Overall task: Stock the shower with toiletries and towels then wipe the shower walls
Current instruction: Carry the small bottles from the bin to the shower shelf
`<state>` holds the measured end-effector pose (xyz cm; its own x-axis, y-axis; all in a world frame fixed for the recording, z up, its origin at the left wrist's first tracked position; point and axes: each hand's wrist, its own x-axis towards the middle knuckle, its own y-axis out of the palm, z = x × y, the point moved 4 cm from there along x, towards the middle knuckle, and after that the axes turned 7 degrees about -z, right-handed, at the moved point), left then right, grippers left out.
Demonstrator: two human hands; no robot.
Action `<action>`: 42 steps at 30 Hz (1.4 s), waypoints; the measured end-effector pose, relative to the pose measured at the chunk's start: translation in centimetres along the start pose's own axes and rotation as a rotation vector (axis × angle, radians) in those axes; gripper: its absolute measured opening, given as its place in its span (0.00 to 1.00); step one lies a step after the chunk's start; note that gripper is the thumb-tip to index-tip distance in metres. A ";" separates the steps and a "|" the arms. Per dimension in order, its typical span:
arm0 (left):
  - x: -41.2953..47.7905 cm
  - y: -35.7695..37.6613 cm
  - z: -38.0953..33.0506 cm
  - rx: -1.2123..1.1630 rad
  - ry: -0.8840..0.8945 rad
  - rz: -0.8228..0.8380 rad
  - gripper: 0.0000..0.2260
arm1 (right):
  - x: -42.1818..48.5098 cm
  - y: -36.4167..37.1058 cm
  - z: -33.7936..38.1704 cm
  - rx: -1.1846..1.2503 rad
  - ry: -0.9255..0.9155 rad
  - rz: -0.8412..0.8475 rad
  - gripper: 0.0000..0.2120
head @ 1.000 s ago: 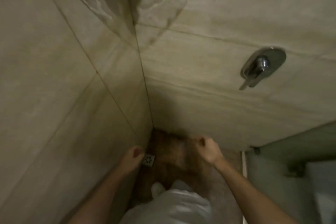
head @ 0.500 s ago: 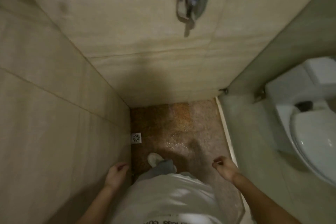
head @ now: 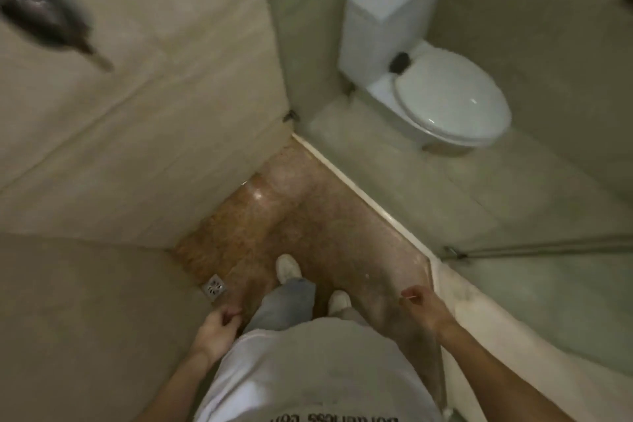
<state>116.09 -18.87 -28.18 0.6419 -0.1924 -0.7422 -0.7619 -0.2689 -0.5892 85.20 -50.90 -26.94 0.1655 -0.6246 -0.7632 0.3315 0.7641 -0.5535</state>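
In the shower stall, two tiled shower walls [head: 154, 134] rise upright from the brown floor [head: 308, 216], meeting in one corner near the single drain [head: 215, 286]; one blurred mixer handle [head: 44, 20] slants floorward; left hand [head: 215, 325] and right hand [head: 423, 307] hang loosely curled, holding nothing; one toilet [head: 445, 99] outside

The tap [head: 41, 15] on the shower wall [head: 164, 120] is smeared by blur and cut by the left edge. A small dark thing [head: 400, 62] on the toilet [head: 445, 103] is too blurred to name. The print [head: 335, 419] on the shirt [head: 308, 360] is cut by the bottom edge, and trousers [head: 287, 305] hide most of one shoe [head: 339, 298].
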 end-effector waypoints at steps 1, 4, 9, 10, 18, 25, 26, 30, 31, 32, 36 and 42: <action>0.1 0.2 -1.1 0.048 0.032 0.011 0.05 | -0.4 -0.2 -2.7 0.042 0.072 -0.002 0.15; 0.9 1.7 -4.7 0.232 0.165 0.098 0.05 | -3.3 0.1 -10.2 0.185 0.275 -0.092 0.12; 3.8 3.3 -12.3 0.627 0.342 0.297 0.08 | -9.6 4.2 -17.0 0.481 0.505 -0.258 0.03; 4.7 3.6 -13.9 0.696 0.378 0.324 0.07 | -10.6 5.5 -18.1 0.555 0.569 -0.285 0.03; 7.4 10.1 -28.2 0.834 0.604 0.292 0.12 | -16.2 18.6 -19.8 0.919 0.828 -0.347 0.07; 1.7 18.9 -32.1 1.061 0.834 0.451 0.07 | -19.9 22.3 -18.2 1.145 0.932 -0.426 0.07; 1.1 20.0 -32.3 1.103 0.863 0.478 0.07 | -20.3 22.2 -18.2 1.164 0.955 -0.435 0.07; -1.5 24.2 -33.3 1.211 0.934 0.537 0.09 | -20.1 22.5 -19.9 1.244 1.031 -0.445 0.10; -1.8 25.3 -33.8 1.237 0.945 0.538 0.08 | -19.6 22.2 -20.5 1.264 1.032 -0.438 0.10; -2.0 26.3 -34.4 1.253 0.950 0.545 0.08 | -19.1 21.7 -21.3 1.275 1.025 -0.428 0.09; -1.5 30.7 -37.0 1.304 0.976 0.558 0.05 | -17.3 17.0 -25.0 1.303 0.955 -0.454 0.07; -10.0 37.3 -39.6 1.278 1.070 0.550 0.07 | -16.6 5.6 -31.9 1.281 0.789 -0.602 0.13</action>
<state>84.67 -64.37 -30.04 -0.3215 -0.6202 -0.7155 -0.1376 0.7782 -0.6128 54.66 -31.10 -28.04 -0.6268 -0.2250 -0.7460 0.7513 -0.4283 -0.5021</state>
